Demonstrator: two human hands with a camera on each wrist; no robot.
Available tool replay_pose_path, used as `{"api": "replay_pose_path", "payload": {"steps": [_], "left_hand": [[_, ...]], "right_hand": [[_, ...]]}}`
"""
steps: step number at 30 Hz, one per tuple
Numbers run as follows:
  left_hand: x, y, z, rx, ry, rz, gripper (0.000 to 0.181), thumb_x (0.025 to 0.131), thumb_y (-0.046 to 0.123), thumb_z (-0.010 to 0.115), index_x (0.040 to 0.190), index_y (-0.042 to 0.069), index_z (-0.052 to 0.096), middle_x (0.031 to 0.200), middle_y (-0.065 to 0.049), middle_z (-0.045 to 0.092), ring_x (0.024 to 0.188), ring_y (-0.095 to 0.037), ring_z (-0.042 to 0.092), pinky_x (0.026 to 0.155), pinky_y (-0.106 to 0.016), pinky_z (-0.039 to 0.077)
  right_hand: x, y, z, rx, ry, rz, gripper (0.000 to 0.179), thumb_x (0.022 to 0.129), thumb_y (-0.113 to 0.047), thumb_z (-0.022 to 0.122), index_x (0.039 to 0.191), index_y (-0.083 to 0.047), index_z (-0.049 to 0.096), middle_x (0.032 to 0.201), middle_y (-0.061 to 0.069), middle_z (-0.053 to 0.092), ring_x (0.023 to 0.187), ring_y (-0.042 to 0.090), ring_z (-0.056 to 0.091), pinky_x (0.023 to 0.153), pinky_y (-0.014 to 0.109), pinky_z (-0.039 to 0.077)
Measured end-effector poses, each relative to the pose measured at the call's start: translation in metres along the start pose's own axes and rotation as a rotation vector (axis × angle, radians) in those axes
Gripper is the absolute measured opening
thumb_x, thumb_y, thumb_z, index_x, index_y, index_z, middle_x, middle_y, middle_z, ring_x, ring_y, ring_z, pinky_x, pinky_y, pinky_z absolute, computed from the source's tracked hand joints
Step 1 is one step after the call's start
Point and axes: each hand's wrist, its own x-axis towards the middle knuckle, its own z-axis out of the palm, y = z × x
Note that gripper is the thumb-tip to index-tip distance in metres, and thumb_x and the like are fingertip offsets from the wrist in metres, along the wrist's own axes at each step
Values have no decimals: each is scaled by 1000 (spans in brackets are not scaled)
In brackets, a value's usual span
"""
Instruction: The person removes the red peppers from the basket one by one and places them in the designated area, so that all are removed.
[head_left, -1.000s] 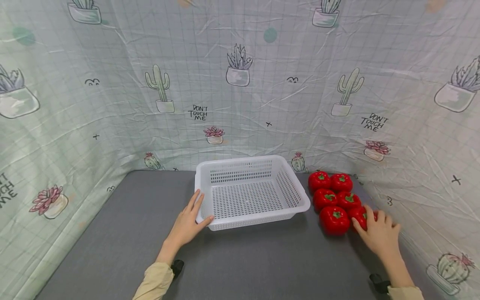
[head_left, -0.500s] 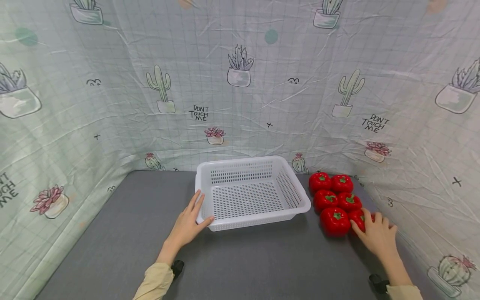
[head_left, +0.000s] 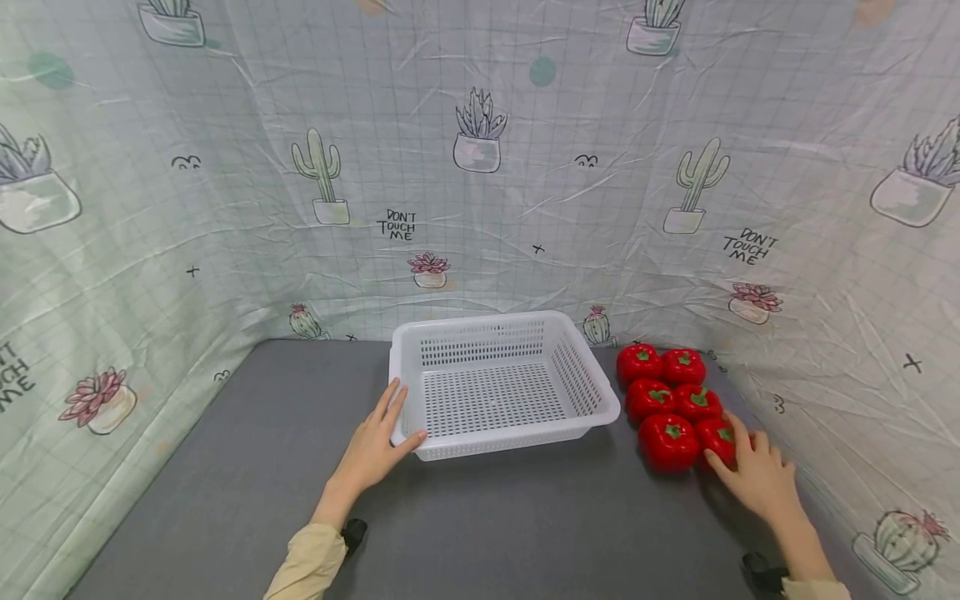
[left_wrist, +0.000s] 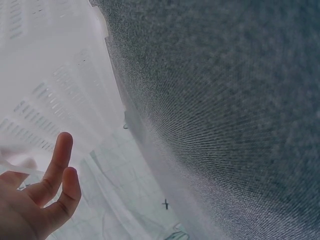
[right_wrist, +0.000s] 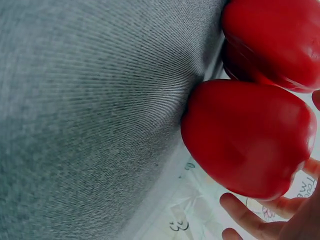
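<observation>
A white perforated plastic basket [head_left: 495,396] stands on the grey table, its inside bare. My left hand [head_left: 372,446] rests on its near left corner, straight fingers over the left rim and thumb on the front rim. Two fingers [left_wrist: 61,152] show outside the basket wall in the left wrist view. Several red bell peppers sit in two columns right of the basket. Around the near right bell pepper [right_wrist: 250,137], my right hand [head_left: 759,475] has its fingers loosely spread, touching its side. The thumb tip appears beside that pepper, at the right wrist view's edge.
Close to it on the left sits another bell pepper [head_left: 669,443], with more behind. The grey table [head_left: 510,525] ends at a printed cloth curtain [head_left: 525,208] at the back and both sides. The right curtain hangs close to my right hand.
The near right pepper has shifted slightly left toward its neighbour. My right hand moved left with it, then drew back a little to the right. The left hand and basket stay put.
</observation>
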Motion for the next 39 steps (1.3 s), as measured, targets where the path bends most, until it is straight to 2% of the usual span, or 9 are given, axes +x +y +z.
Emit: {"api": "replay_pose_path", "payload": {"steps": [7,16,22,31,39], "left_hand": [[0,-1,0,-6,3,-2,77,82,49,56,141,10,27,149,-8,20,114,-37,49,86,-52,40],[0,0,1,-3,4,1,76,81,47,57,141,9,27,149,-8,20,115,-37,49,86,-52,41],[0,0,1,-9,4,-3,76,81,49,56,141,10,28,149,-8,20,116,-37,47,86,-52,40],[0,0,0,-12,-3,-1,77,82,49,55,141,9,27,149,-8,19,117,-37,46,87,-53,40],[0,1,-2,-10,-11,-3,78,82,51,54,142,11,25,149,-8,19,117,-38,47,87,-53,40]], "right_hand": [[-2,0,-3,29,-24,8,75,86,-49,46,139,-4,18,109,35,38,91,53,42,64,64,31],[-2,1,-1,47,-41,1,66,86,-46,48,130,1,30,106,34,40,89,51,44,64,59,33],[-1,-1,3,68,-1,-30,63,86,-43,50,124,5,36,103,35,42,86,50,47,63,59,37],[-2,-2,5,73,42,-38,64,86,-41,53,122,10,38,102,35,42,85,50,47,64,60,38],[-4,-1,7,69,81,-28,63,85,-41,54,123,7,38,104,34,41,86,51,46,64,61,37]]}}
